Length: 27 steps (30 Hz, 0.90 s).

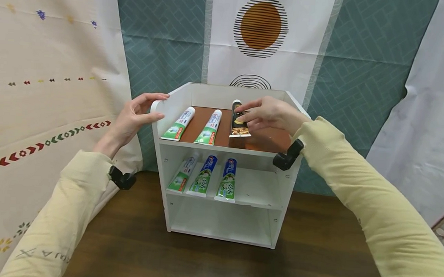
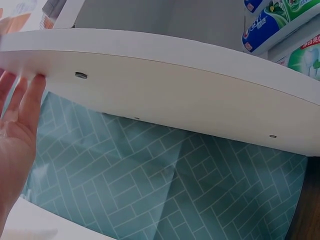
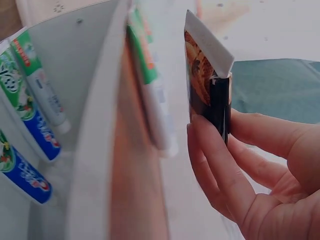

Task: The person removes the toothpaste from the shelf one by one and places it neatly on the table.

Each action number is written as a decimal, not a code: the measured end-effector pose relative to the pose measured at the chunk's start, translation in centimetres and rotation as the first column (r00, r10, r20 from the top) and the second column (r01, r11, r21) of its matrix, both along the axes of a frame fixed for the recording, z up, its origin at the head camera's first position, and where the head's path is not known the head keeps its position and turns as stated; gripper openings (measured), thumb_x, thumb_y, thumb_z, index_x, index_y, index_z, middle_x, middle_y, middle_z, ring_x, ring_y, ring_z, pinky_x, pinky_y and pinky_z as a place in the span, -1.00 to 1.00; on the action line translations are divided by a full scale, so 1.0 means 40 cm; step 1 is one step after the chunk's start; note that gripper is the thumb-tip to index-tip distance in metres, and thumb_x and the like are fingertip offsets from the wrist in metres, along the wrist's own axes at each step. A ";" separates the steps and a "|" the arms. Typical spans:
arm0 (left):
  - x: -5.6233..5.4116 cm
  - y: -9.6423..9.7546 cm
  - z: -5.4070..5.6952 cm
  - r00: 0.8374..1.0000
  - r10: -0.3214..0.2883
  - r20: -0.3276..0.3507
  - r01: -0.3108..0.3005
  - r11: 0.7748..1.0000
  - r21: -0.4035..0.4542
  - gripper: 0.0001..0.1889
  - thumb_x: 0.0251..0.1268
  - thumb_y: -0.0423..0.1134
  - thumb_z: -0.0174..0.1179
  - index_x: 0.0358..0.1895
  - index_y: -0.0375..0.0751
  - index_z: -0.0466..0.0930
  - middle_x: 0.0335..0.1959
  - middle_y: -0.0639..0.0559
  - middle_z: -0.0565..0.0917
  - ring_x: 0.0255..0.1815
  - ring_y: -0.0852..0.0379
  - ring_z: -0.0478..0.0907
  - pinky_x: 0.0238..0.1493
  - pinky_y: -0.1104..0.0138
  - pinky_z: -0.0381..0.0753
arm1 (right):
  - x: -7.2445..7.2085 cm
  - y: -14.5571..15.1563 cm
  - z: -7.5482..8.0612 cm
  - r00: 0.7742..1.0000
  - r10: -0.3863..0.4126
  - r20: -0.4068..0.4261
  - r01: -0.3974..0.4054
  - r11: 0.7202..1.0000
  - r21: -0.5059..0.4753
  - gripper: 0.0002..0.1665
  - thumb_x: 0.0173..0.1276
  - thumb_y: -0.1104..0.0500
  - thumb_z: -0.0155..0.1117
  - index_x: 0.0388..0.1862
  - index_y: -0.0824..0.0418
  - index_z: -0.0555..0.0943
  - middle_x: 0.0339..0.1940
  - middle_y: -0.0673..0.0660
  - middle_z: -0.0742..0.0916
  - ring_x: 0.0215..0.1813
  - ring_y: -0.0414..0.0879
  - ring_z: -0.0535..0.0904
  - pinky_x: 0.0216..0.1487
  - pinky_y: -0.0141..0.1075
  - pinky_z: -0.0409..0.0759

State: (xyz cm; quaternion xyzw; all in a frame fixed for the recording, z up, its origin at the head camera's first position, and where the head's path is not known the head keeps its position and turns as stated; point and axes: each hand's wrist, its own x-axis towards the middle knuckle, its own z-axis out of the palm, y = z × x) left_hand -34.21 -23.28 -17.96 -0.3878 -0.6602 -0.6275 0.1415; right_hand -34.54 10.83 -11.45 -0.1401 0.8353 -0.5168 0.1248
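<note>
My right hand (image 1: 267, 113) pinches a black toothpaste tube (image 1: 237, 119) with a brown-and-gold printed end, over the top level of a small white shelf rack (image 1: 221, 148). In the right wrist view, fingers and thumb grip the black tube (image 3: 219, 102) by its sides, its flat pale crimp upward. My left hand (image 1: 132, 115) holds the rack's left side panel near its upper front corner, thumb at the front edge. Left-hand fingertips (image 2: 35, 82) touch the panel's outer face (image 2: 165, 95). Two green-and-white toothpaste tubes (image 1: 209, 127) lie left of the black one, on the brown top surface.
On the middle shelf lie a green-and-white tube (image 1: 183, 173) and two blue-and-green tubes (image 1: 227, 181). Below is a bottom shelf (image 1: 220, 221). The rack stands on a dark wooden table (image 1: 184, 263), with a patterned curtain (image 1: 162, 58) behind it.
</note>
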 end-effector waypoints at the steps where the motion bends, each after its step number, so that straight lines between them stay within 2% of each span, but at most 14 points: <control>1: 0.001 -0.001 0.000 1.000 0.003 0.001 -0.003 1.000 -0.001 -0.58 0.10 -0.57 0.15 0.08 -0.31 0.47 0.17 -0.13 0.39 0.27 0.04 0.13 0.02 0.33 0.33 | 0.005 0.006 0.008 1.000 -0.007 0.001 0.007 1.000 -0.022 -0.48 0.16 0.29 0.30 0.14 0.21 0.48 -0.04 0.26 0.51 -0.53 -0.13 0.52 -0.31 -0.31 0.56; 10: 0.001 -0.001 0.001 1.000 -0.003 0.002 0.003 1.000 0.007 -0.58 0.10 -0.58 0.14 0.09 -0.31 0.47 0.18 -0.13 0.38 0.28 0.05 0.11 0.02 0.34 0.32 | 0.039 0.111 0.084 0.999 -0.023 0.043 0.031 0.983 -0.183 -0.46 0.19 0.31 0.27 0.17 0.30 0.40 -0.30 0.18 0.62 -0.43 -0.10 0.56 -0.41 -0.41 0.54; 15: 0.002 0.001 0.002 1.000 -0.005 0.007 0.005 1.000 0.013 -0.58 0.10 -0.57 0.14 0.08 -0.31 0.47 0.17 -0.12 0.39 0.27 0.04 0.13 0.02 0.34 0.32 | 0.063 0.176 0.109 0.996 -0.035 0.079 0.057 0.951 -0.305 -0.63 0.11 0.35 0.33 -0.05 0.26 0.59 -0.27 0.20 0.63 -0.37 -0.06 0.59 -0.43 -0.40 0.54; 18: 0.002 0.003 0.001 1.000 -0.007 0.004 0.007 1.000 0.013 -0.59 0.10 -0.57 0.14 0.08 -0.31 0.47 0.17 -0.12 0.39 0.27 0.04 0.12 0.02 0.34 0.32 | 0.078 0.213 0.119 0.993 -0.040 0.108 0.077 0.926 -0.370 -0.73 0.10 0.38 0.31 -0.17 0.23 0.65 -0.22 0.21 0.62 -0.34 -0.03 0.60 -0.40 -0.39 0.55; 20: 0.002 0.004 0.000 1.000 -0.010 0.003 0.010 1.000 0.015 -0.59 0.10 -0.57 0.14 0.08 -0.31 0.47 0.17 -0.13 0.38 0.27 0.03 0.12 0.02 0.34 0.32 | 0.085 0.236 0.121 0.992 -0.045 0.118 0.088 0.918 -0.387 -0.73 0.11 0.38 0.30 -0.17 0.23 0.66 -0.19 0.21 0.61 -0.31 -0.01 0.61 -0.37 -0.38 0.56; 27: 0.002 0.002 -0.007 1.000 -0.025 0.012 0.024 0.999 0.027 -0.58 0.12 -0.59 0.11 0.10 -0.30 0.46 0.19 -0.13 0.35 0.27 0.04 0.11 0.00 0.35 0.33 | 0.092 0.315 0.107 0.990 -0.059 0.129 0.105 0.916 -0.387 -0.75 0.16 0.39 0.26 -0.18 0.19 0.68 -0.17 0.19 0.62 -0.27 0.01 0.62 -0.33 -0.36 0.56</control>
